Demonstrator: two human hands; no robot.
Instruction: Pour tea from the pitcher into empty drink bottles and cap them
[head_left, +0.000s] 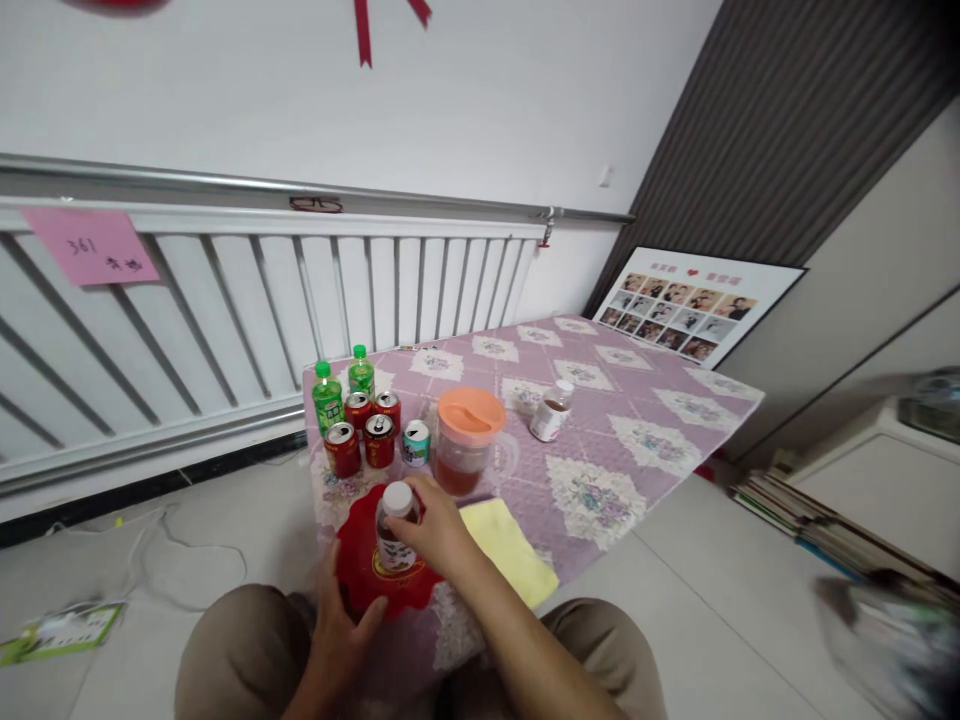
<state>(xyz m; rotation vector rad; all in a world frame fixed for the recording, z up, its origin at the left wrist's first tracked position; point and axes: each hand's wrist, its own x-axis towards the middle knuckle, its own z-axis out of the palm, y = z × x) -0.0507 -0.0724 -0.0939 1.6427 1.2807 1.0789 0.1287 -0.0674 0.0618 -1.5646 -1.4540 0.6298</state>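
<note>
My right hand [435,525] is wrapped round the upper part of a small bottle [396,545] with a white cap and a printed label. The bottle stands upright on a red scalloped mat [358,540] near the table's front edge. At the mat's near left edge rests my left hand [341,610], thumb and fingers apart, holding nothing. Just behind the bottle is a clear pitcher [459,465] with an orange lid and amber liquid inside. A yellow cloth [510,555] lies partly under my right forearm.
Several red cans [343,450], a teal can [416,443] and two green-capped bottles [328,400] cluster at the table's left. Another white-capped bottle [551,412] stands right of the pitcher. A radiator [375,290] runs behind; a photo board [690,305] leans at the far end.
</note>
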